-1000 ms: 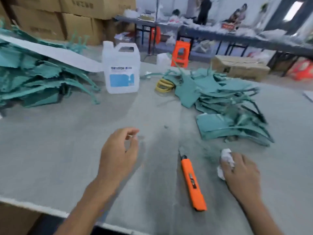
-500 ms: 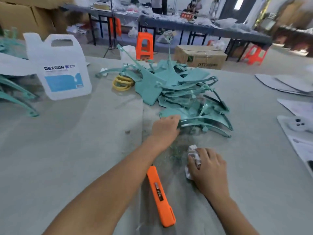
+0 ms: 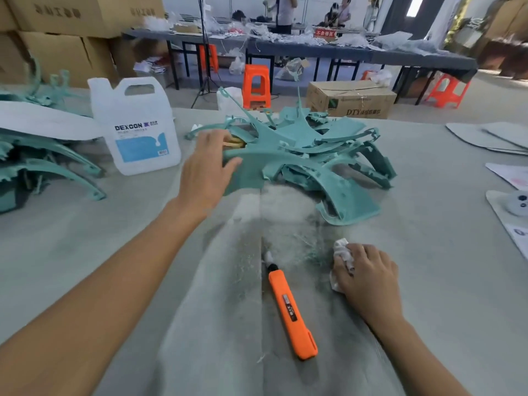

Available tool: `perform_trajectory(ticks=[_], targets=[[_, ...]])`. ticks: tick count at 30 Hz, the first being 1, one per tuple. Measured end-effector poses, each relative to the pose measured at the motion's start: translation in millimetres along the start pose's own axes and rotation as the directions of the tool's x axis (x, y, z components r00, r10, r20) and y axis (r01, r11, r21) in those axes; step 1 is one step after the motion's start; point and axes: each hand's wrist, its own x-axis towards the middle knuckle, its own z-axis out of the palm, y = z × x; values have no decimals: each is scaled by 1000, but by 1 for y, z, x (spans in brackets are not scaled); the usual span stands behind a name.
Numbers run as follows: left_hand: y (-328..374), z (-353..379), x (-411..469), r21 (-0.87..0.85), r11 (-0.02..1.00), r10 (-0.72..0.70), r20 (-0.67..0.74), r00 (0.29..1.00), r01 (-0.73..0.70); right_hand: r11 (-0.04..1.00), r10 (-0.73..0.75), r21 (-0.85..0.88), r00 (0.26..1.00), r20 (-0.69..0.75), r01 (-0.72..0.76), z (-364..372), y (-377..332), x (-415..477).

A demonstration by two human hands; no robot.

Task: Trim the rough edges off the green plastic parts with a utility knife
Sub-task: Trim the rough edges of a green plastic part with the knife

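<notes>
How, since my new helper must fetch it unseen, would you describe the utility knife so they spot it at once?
On the grey table, near side of the green plastic parts pile, the utility knife lies flat beside the right hand holding a white rag. It is the only orange thing on the tabletop: long, slim, blade end toward the pile.

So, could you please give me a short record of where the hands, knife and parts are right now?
Pile of green parts: on the table, ahead of the person
Left hand: grips the near-left edge of a green part in the pile
Right hand: holds a crumpled white rag on the table
Utility knife: orange, lies untouched between the hands, blade toward the pile
White jug: upright, left of the pile
</notes>
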Motion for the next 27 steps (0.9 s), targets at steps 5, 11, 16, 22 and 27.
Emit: perform_trajectory(ticks=[5,11,16,22,27], targets=[[-28,-61,15,-2,950,-304,214,928,312,1000,-18,23,1000,-18,19,2,1,-1],[-52,-112,-68,-406,557,-635,354,687,724,989,37,142,998,-58,-28,-10,0,-6],[-72,-116,-170,-290,524,-705,381,599,801,964,-175,170,971,-163,203,-25,-45,-51],[-58,-112,-203,304,822,-559,267,785,482,978,-205,30,932,298,206,-32,-85,-71],[-25,-78,-209,540,792,-528,374,762,284,980,-161,164,942,296,116,-40,-85,-68]])
